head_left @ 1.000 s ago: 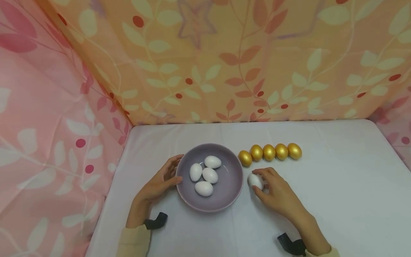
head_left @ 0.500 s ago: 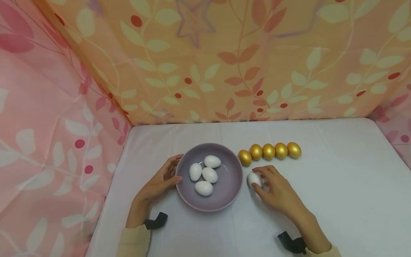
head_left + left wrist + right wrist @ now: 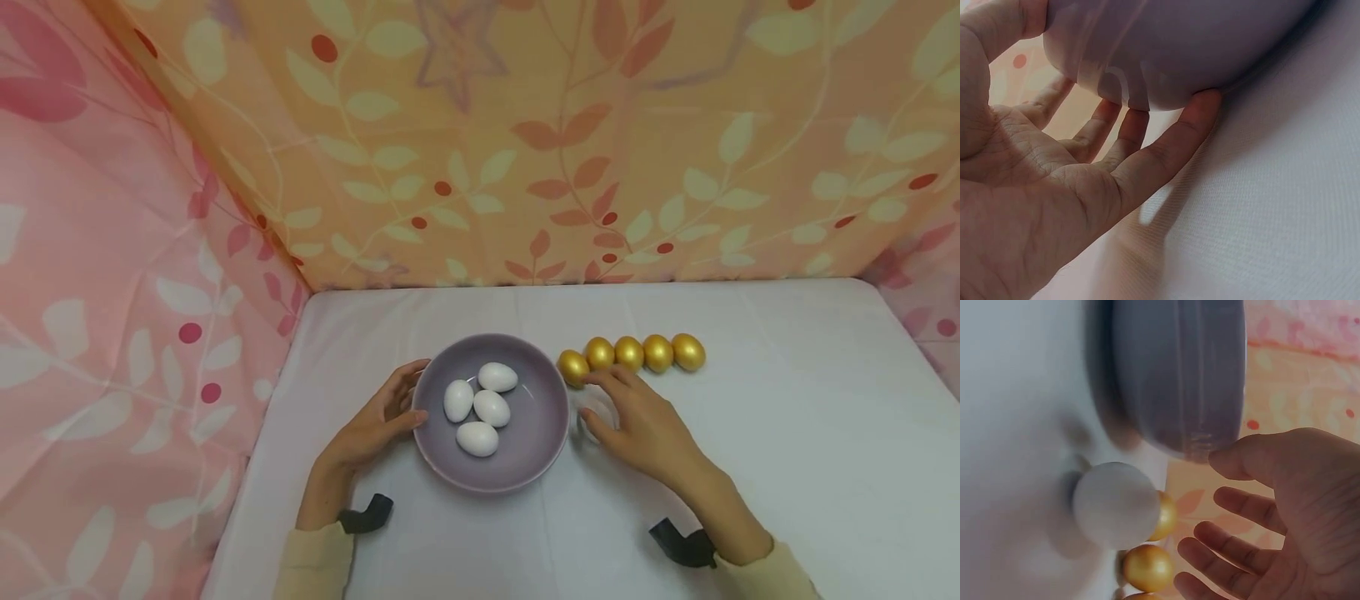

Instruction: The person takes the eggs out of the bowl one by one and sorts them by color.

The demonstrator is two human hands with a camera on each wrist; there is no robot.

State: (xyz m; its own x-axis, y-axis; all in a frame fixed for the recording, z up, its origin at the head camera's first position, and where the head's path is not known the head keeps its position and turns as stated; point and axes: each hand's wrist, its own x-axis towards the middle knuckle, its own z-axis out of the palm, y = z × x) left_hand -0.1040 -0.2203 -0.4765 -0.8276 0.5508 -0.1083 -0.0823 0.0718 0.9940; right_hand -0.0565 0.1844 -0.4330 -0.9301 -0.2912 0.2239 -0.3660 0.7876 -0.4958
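Observation:
A purple bowl (image 3: 532,450) stands on the white table with several white eggs (image 3: 491,409) inside. My left hand (image 3: 372,425) holds the bowl's left side, thumb at the rim; in the left wrist view its fingertips press the outer wall low down. To the right of the bowl my right hand (image 3: 648,429) hovers with fingers spread. One more white egg (image 3: 1116,506) lies on the table close to the bowl, apart from the fingers in the right wrist view. Seen from the head, it is blurred under the hand. Golden eggs (image 3: 658,353) sit just beyond the right fingertips.
The golden eggs form a row running right from behind the bowl. An orange patterned cloth (image 3: 465,150) hangs at the table's back edge, and a pink one (image 3: 135,333) along its left side. Black mounts (image 3: 682,543) project from both wrists.
The right fingers have let go of the white egg beside the bowl and opened, the hand lifting and shifting slightly toward the golden eggs. The left hand and the bowl have stayed put.

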